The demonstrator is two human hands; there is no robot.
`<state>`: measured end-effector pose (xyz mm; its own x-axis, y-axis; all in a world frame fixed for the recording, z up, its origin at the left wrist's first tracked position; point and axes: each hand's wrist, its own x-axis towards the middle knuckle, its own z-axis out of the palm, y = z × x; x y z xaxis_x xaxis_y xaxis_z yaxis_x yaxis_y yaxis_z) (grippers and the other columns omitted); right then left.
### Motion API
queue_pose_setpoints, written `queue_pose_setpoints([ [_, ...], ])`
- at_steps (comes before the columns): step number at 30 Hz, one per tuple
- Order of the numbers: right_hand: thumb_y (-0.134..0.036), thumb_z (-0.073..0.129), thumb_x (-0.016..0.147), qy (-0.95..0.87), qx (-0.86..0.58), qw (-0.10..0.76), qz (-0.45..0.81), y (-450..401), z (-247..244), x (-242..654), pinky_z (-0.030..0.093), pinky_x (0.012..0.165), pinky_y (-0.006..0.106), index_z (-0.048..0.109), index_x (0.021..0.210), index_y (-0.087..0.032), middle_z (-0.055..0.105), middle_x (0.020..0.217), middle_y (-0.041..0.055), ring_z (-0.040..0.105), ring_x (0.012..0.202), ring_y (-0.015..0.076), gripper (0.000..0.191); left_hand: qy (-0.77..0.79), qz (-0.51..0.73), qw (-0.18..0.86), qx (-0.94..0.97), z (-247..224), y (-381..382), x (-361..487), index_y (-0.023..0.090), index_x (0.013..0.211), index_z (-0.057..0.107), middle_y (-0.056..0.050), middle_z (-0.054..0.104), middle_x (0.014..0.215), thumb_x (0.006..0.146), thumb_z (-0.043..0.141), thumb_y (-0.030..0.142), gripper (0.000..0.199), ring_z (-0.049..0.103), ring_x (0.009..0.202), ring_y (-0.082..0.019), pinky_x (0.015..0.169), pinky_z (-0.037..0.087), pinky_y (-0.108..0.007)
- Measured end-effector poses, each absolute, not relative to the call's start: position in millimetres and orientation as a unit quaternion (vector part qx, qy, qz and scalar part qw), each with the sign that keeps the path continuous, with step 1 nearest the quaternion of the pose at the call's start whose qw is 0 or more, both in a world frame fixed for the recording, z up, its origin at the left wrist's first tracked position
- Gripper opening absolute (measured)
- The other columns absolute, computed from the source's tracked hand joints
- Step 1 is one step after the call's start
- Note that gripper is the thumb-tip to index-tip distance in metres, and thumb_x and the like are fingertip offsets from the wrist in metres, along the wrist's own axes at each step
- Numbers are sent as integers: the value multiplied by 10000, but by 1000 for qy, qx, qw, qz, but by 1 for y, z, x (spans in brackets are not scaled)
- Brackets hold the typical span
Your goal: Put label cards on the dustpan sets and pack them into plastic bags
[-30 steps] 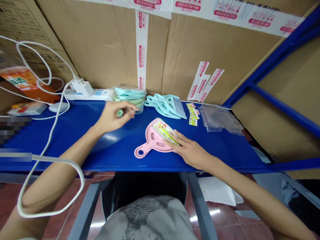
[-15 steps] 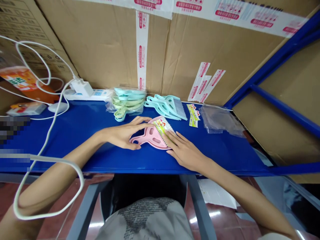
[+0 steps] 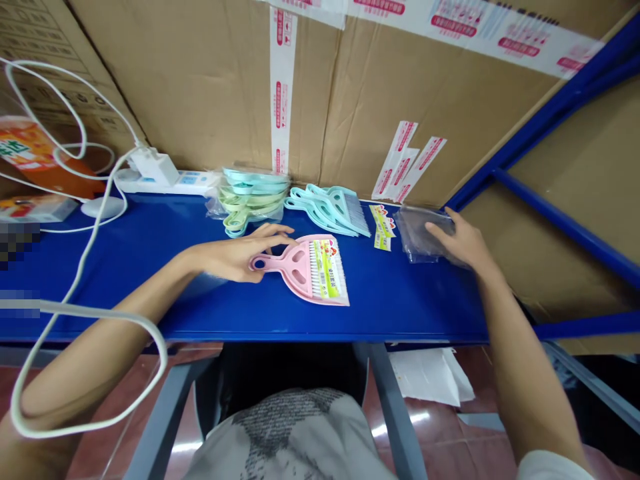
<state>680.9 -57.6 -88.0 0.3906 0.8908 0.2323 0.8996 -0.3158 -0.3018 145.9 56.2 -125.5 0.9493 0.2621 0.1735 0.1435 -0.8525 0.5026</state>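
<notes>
A pink dustpan (image 3: 295, 275) lies on the blue table with a matching pink hand brush (image 3: 300, 257) nested on it. Its white bristles point right, under a yellow-green printed label (image 3: 327, 270). My left hand (image 3: 237, 257) is at the handle end, thumb below it and fingers stretched out above, spread loosely around the handle. Over to the right, my right hand (image 3: 463, 240) rests at a pile of clear plastic bags (image 3: 420, 233), its thumb and fingers apart. That hand covers the pile's right side.
Light-blue dustpan sets (image 3: 325, 208) lie at the back, beside bagged green and blue ones (image 3: 253, 200). Loose labels (image 3: 383, 227) lie left of the bags. A power strip (image 3: 195, 181), white cable (image 3: 83, 260) and orange drink bottle (image 3: 45, 157) are left; cardboard (image 3: 350, 100) stands behind.
My right hand has left the label and moved right to the plastic bags. The pink set has turned slightly, handle shifting left and away from me. My left hand stays near the handle.
</notes>
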Motion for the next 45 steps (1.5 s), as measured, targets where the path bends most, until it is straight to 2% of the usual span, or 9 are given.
queue_pose_setpoints([
  [5,-857,596,910,-505,-853,114,65,-43,-129,711,331,1366,641,336,1792,-73,381,1801,246,386,1667,489,1209,120,122,258,951,-125,58,146,352,1652,484,-131,393,1782,890,757,161,832,355,1683,-405,1338,400,-573],
  [13,-794,659,920,-617,-773,145,37,-56,-124,707,262,1406,596,374,1787,-144,368,1825,175,298,1719,419,1121,116,139,270,946,-124,58,148,343,1689,475,-149,432,1759,1003,793,364,757,431,1638,-382,1307,443,-523],
  [19,-673,793,879,-697,-698,149,63,-74,-125,698,376,1363,609,561,1696,-211,580,1686,154,494,1614,420,967,122,142,279,942,-124,58,149,329,1656,525,-149,448,1751,1016,788,348,692,427,1650,-368,1337,417,-535],
  [23,-571,600,1028,-717,-651,247,38,-75,-119,692,497,1284,587,850,1311,-226,786,1428,129,709,1413,388,511,133,162,310,927,-123,58,152,313,1637,572,-162,504,1721,993,831,389,698,502,1604,-370,1268,515,-530],
  [28,-488,632,1077,-646,-586,476,-114,-68,-72,660,647,1050,518,869,1100,-225,876,1121,145,848,1088,335,354,116,229,404,878,-114,53,159,295,1566,662,-145,648,1605,1013,826,381,583,666,1456,-324,1231,573,-515],
  [32,-568,736,1027,-613,-423,665,65,-53,-27,599,714,778,495,830,1074,-303,859,921,84,845,811,309,285,110,343,455,814,-115,52,168,282,1486,726,-146,690,1554,1010,835,349,493,670,1453,-337,1225,581,-551],
  [38,-586,782,961,-589,-360,661,295,-26,-17,513,673,599,391,745,1079,-301,840,863,66,842,771,288,311,106,492,477,720,-122,60,177,374,1635,565,-141,582,1691,874,968,403,862,576,1560,-356,1208,577,-512],
  [42,-656,801,916,-539,-410,643,358,-21,-48,482,642,521,354,688,1105,-274,829,814,61,826,692,282,441,146,512,517,670,-115,53,177,259,1303,802,-105,828,1201,804,1014,429,568,798,1079,-239,941,654,-351],
  [45,-709,768,930,-508,-458,646,340,-22,-72,470,645,528,352,670,1102,-296,799,764,38,839,740,289,458,158,488,568,643,-108,45,175,215,981,864,-51,807,881,847,979,464,306,747,767,-152,761,620,-276],
])
